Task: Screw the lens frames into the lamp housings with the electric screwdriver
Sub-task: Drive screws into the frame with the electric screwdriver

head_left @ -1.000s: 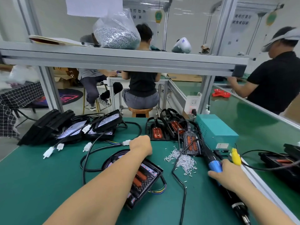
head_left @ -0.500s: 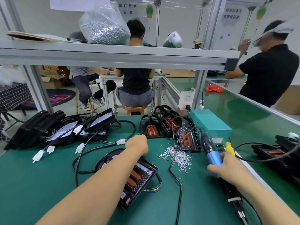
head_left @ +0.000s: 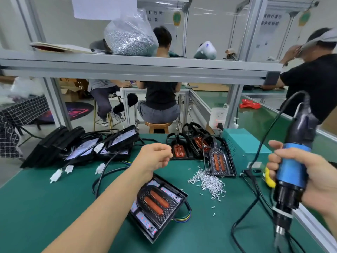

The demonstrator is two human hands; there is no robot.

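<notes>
1. Electric screwdriver: your right hand is wrapped round its blue barrel, bit pointing down, cable trailing off the top. Carried upright, it looks ready to drop onto a screw hole.
2. Left hand: fingers curled in, raised above the bench. Whether it pinches a screw, you cannot tell from here.
3. Lamp housing: lies flat on the green bench with the lens frame seated on it, orange strips facing up, presumably so the screw holes face the bit. It sits under your left wrist, at about 6 o'clock from that hand and 9 o'clock from the screwdriver tip, apart from both.
4. Loose screws: a small heap between housing and screwdriver, at 1 o'clock from the housing, likely kept there for quick picking.
5. More housings: stacked at 12 o'clock, beyond the heap.
</notes>
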